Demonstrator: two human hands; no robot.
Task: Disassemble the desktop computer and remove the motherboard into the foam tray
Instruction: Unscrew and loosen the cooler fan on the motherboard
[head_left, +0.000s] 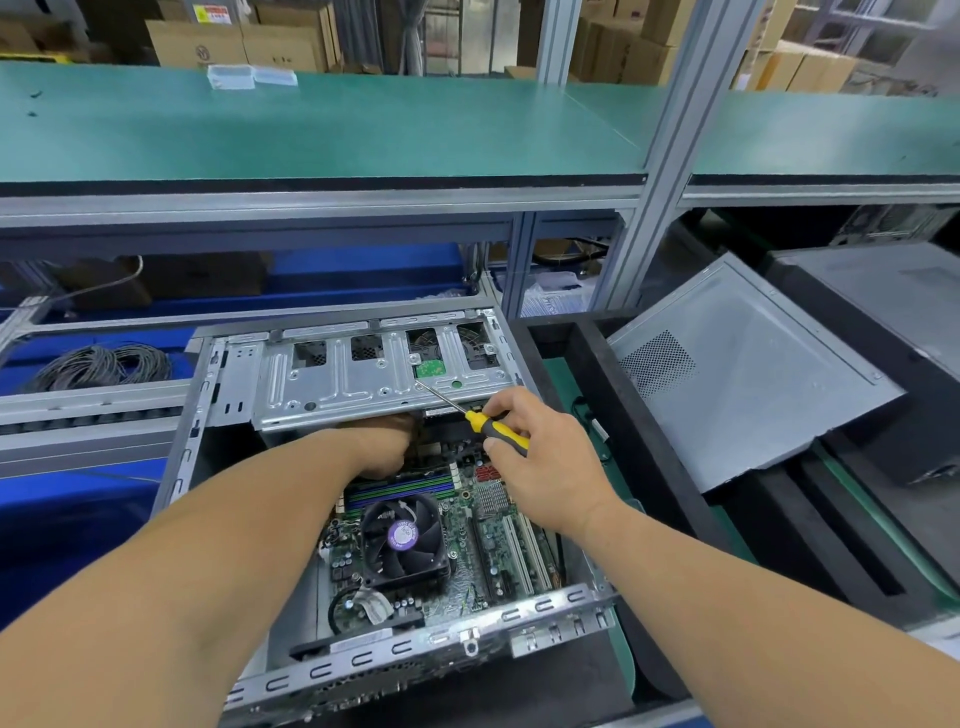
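The open desktop case (218, 395) lies in front of me with its green motherboard (467, 561) and black cooler fan (402, 540) exposed. A metal drive cage (363, 379) spans the far end of the case. My left hand (384, 449) reaches under the cage's near edge, fingers curled and partly hidden; what they hold cannot be told. My right hand (540, 457) grips a yellow-and-black screwdriver (498, 431), its tip pointing toward the cage by a small green board. A black foam tray (639, 441) stands to the right of the case.
A removed grey side panel (748, 379) leans over the foam tray at right. A second grey case (893, 301) sits behind it. Coiled grey cable (98, 366) lies at left on blue bins. A green shelf (311, 130) overhangs the bench, with an aluminium post (670, 156).
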